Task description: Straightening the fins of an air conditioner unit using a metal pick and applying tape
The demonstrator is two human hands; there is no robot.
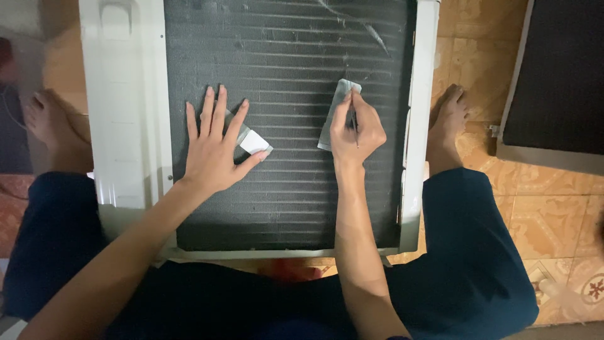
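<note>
Finned coil panel [283, 189] in its white frame [126, 126] lies flat on the tiled floor [547, 214] between the person's legs; it looks heavy, its thin fins easily bent, best gripped by the frame. Left hand [214, 151] presses flat, fingers spread, on a small grey piece [255, 141]. Right hand [355, 132] pinches a thin metal strip [333, 113].

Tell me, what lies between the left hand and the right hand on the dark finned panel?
In the head view, only bare dark finned panel lies between the left hand and the right hand. Each hand has its own pale flat piece.
</note>
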